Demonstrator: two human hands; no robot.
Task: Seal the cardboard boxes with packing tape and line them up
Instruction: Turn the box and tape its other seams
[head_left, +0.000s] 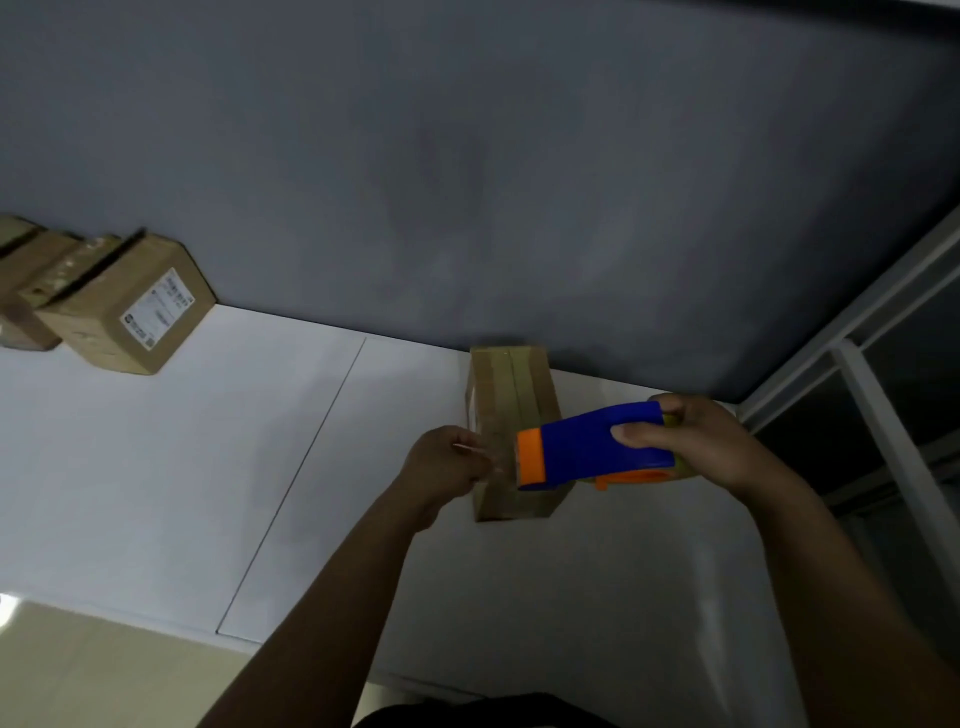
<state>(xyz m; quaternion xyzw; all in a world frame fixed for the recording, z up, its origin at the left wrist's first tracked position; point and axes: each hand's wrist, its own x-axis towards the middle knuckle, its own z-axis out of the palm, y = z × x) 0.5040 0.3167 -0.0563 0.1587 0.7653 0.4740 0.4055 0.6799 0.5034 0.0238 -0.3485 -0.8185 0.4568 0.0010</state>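
At nine o'clock a row of boxes (31, 275) stands along the wall (467, 156) on the white table (260, 441). The nearest of them, the labelled box (124, 306), shows a white label (157, 307) on its right face, and dark gaps separate the row's tops. At seven o'clock, past the table's edge, lies pale floor (78, 665). A thin seam runs across the tabletop from about twelve toward seven o'clock, left of centre.

Just below centre, the left hand (444, 460) has its fingers curled and pinches the end of a clear tape (496, 457) strip, which is faint and hard to trace. At three o'clock of that hand stands the box (511, 395), its far end against the wall and a seam running down the middle of its top. The tape stretches over its near part.

The dispenser (592, 441), blue with an orange nose, hangs above the box's near right corner, nose pointing to nine o'clock. The right hand (696, 441) grips its rear, thumb on the blue side.

At three o'clock a white window frame (872, 415) edges dark glass.
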